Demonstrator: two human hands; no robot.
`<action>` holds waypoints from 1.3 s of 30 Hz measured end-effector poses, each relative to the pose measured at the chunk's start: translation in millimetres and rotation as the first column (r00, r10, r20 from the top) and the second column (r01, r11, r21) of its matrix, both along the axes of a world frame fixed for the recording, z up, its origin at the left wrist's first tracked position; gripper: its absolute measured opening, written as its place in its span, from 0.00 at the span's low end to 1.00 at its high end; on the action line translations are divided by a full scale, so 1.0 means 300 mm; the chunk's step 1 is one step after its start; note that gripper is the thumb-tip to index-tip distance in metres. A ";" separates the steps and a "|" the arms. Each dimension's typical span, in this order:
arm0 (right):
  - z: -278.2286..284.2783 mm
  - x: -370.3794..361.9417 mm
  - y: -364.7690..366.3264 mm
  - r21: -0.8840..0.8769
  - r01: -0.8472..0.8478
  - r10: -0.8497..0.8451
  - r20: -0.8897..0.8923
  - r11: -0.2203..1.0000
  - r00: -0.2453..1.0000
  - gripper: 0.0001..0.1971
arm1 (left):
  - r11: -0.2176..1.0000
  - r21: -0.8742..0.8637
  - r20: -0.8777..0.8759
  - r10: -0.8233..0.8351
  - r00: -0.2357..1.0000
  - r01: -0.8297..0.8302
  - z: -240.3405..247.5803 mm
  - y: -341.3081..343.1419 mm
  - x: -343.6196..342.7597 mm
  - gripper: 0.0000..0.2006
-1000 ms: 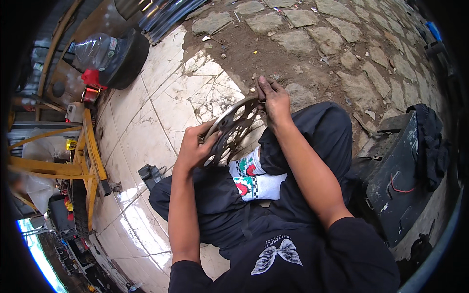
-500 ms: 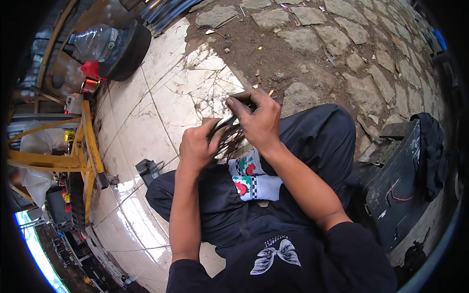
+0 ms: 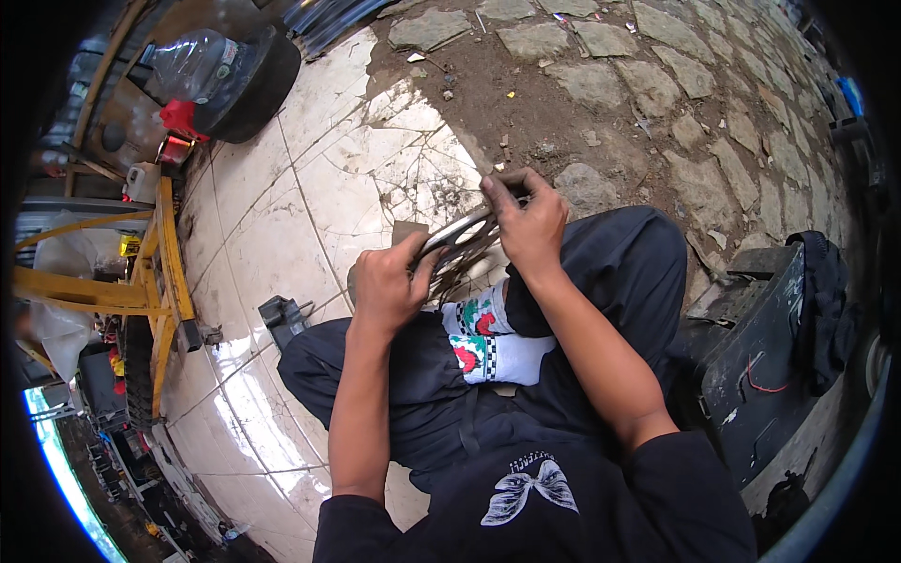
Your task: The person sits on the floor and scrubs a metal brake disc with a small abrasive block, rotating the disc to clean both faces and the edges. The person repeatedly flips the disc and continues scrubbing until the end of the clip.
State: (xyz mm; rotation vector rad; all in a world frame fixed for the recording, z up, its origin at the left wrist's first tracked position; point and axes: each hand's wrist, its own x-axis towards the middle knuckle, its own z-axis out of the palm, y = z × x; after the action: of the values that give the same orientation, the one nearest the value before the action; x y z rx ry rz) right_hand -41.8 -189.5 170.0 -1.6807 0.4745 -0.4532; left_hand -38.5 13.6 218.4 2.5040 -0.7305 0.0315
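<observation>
A long, flat metal piece with a shiny edge and dark cut-outs point(image 3: 462, 231) is held tilted between my two hands, above my crossed legs. My left hand point(image 3: 389, 281) pinches its lower left end between thumb and fingers. At the upper right end, my right hand point(image 3: 532, 223) grips it with bent, dirt-blackened fingertips. What exact part it is cannot be made out. Dark shapes just below it are partly covered by the hands. A small brown flat piece point(image 3: 405, 233) lies on the tiles behind my left hand.
Cracked white tiles point(image 3: 253, 225) meet dirt and paving stones point(image 3: 601, 84). A yellow metal frame point(image 3: 169, 272) stands at left, near a black tub point(image 3: 258, 89) holding a plastic bottle. A small black part point(image 3: 282, 319) sits by my left knee. At right is a black box point(image 3: 760, 357) with dark cloth.
My right hand has moved right and my hands are farther apart. More of the metal piece shows between them, with its cut-outs visible. The view has shifted slightly.
</observation>
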 end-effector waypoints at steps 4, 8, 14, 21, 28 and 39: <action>0.039 -0.028 0.023 -0.094 -0.049 0.049 0.002 0.994 0.999 0.11 | 0.999 -0.042 0.038 0.023 0.999 -0.021 -0.026 0.019 -0.011 0.07; 0.006 -0.004 -0.017 -0.051 -0.011 0.007 -0.077 0.999 0.997 0.11 | 1.000 -0.004 0.035 0.015 0.999 -0.015 -0.020 0.016 -0.008 0.07; -0.015 0.005 -0.018 -0.077 0.018 -0.023 -0.068 0.997 0.997 0.12 | 1.000 -0.008 0.008 0.015 1.000 -0.015 -0.013 0.021 -0.010 0.07; -0.018 -0.014 0.004 -0.240 0.018 -0.005 0.055 0.971 0.998 0.12 | 0.998 -0.045 -0.009 0.048 0.999 -0.049 -0.034 0.032 -0.015 0.07; 0.045 -0.035 0.039 -0.263 -0.052 0.090 0.136 0.964 0.987 0.11 | 0.997 -0.071 -0.010 0.004 1.000 -0.005 -0.029 0.051 -0.008 0.09; -0.036 -0.021 0.015 -0.317 0.119 -0.035 0.260 0.941 0.965 0.08 | 0.992 -0.108 -0.033 0.055 0.998 -0.058 -0.029 0.033 0.003 0.09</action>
State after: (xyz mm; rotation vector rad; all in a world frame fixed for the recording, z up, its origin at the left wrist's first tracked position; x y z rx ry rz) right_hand -48.0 -184.9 159.3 -1.8967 0.2881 -0.8309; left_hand -37.6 23.4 209.7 2.4158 -0.6285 0.0522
